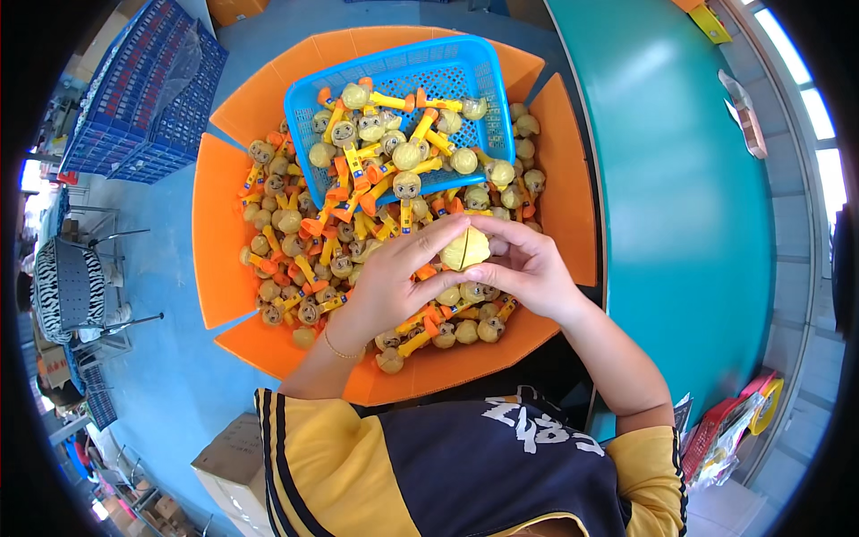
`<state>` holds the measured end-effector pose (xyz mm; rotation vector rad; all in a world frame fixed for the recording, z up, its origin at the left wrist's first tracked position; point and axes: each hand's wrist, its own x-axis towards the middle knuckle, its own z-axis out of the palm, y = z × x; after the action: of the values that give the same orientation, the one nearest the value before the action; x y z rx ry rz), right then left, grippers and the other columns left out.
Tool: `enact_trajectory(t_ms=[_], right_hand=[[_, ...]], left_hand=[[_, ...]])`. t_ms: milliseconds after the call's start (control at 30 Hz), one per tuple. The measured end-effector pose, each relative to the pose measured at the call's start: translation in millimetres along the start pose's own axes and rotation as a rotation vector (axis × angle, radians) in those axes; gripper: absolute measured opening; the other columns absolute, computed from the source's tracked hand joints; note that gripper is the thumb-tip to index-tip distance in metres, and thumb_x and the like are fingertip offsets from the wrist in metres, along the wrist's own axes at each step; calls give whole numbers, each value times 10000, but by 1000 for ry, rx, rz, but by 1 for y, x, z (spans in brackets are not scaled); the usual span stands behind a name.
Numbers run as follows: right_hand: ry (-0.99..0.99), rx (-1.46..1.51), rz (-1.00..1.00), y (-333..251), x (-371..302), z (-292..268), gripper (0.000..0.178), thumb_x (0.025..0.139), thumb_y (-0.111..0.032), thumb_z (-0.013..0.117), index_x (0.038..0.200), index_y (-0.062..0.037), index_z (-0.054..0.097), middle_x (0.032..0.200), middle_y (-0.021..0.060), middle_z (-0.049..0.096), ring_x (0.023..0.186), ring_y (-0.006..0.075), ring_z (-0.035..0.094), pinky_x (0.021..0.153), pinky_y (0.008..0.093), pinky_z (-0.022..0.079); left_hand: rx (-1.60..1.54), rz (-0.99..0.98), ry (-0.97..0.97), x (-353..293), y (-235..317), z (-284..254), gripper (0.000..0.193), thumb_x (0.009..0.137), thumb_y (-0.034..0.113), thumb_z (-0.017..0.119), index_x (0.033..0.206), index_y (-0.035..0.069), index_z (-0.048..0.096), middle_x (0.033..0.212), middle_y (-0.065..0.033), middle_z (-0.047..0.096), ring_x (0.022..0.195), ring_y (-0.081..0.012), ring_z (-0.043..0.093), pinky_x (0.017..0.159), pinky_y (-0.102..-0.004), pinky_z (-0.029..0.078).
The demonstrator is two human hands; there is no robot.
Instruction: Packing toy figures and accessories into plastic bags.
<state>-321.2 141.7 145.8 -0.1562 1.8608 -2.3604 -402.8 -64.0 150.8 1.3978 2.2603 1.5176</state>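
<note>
Both hands met over the near half of the orange cardboard box (pixel 219 259). Left hand (pixel 386 288) and right hand (pixel 528 268) were together, pinched on one round yellow toy head (pixel 465 249) from opposite sides. Left fingers (pixel 428 246) ran over its left and top edge; right fingers (pixel 501 228) curled over its right side. A dark seam ran down the toy head's face; whether it was two halves, can't tell. It sat above the box contents, not touching the pile.

Box was full of yellow-and-orange stick toys (pixel 295 268), round heads on orange and yellow handles, lying loose in all directions. Blue plastic basket (pixel 465 67) sat tilted on the far side of the box, on the pile, with more of the same toys inside. Teal table (pixel 680 197) ran just right of the box. Blue crates (pixel 143 98) stood on the floor well left of the box, at its far corner. Small cardboard carton (pixel 228 461) sat on the floor near-left of the box.
</note>
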Motion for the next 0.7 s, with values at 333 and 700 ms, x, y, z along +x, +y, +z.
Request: enact_trajectory(t_ms=[333,700], right_hand=[[-41,-99,-59,-3,-2,5,573,861,9,712,1383,-4,475,1318,96,561,1178,179,568,949,345,521],[-135,13,8,-12,-3,-4,513,868,5,701,1339,-13,496,1203,68,595,1087,158,597,910,323,524]], left_hand=[[33,18,38,-2,-1,2,493,736,183,824,1197,101,669,1156,-105,632,962,-242,677,825,-332,556],[77,165,35,-7,-10,7,466,706,125,855,1121,103,642,1229,-135,581,973,-265,676,797,-345,571]])
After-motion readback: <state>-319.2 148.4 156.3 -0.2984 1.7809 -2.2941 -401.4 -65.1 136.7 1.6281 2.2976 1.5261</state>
